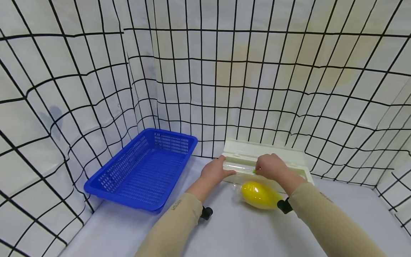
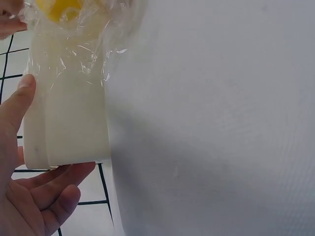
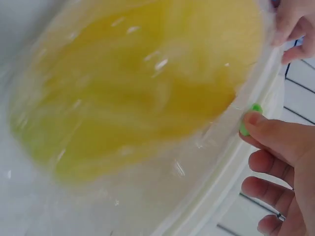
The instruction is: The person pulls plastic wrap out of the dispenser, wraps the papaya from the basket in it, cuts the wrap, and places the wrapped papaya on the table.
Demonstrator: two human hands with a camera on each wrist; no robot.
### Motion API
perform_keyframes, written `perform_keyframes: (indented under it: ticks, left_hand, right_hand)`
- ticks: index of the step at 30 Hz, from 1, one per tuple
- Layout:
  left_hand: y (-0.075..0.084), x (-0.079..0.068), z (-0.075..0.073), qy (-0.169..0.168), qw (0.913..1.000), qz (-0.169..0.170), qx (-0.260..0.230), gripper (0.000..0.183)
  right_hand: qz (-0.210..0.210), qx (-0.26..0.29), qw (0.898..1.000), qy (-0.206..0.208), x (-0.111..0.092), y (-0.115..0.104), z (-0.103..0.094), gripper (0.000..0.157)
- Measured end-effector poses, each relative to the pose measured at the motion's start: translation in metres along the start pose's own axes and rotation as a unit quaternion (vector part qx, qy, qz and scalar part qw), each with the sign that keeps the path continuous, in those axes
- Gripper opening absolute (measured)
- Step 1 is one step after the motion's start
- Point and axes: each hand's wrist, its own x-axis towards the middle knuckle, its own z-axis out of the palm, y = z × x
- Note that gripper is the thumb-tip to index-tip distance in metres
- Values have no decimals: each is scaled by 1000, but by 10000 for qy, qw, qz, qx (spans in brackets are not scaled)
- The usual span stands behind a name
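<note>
A cream cling film dispenser stands by the back mesh, its lid raised and a clear roll showing inside. My left hand grips its left end, thumb on the front and fingers round the end in the left wrist view. With thumb and finger, my right hand pinches a small green slide cutter on the dispenser's front edge. Clear cling film hangs from that edge over the front. In front lies a yellow mango-like fruit, covered by the film; the right wrist view shows its greenish end.
A blue plastic basket with slotted sides stands on the white table at the left, bare inside. Black wire mesh backed with white sheeting encloses the table at the back and both sides. Dark wrist cameras hang under both sleeves.
</note>
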Motion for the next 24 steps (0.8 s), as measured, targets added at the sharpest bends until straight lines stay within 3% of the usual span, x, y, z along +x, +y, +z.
perform_keyframes:
  ticks: [7,18,24]
  left_hand:
    - [-6,0,-3,-116,9998,31,-129,83]
    - [0,-2,-4,-191,9997,22,-122,83]
    - [-2,-1,-6,-171,9998,-4,-78,83]
  right_hand:
    - [130,439,9989,-112,-14,19,2,10]
    - [39,125,9998,116,-37,39,2,8]
    - [118,-206,9995,200,-61,67,3,7]
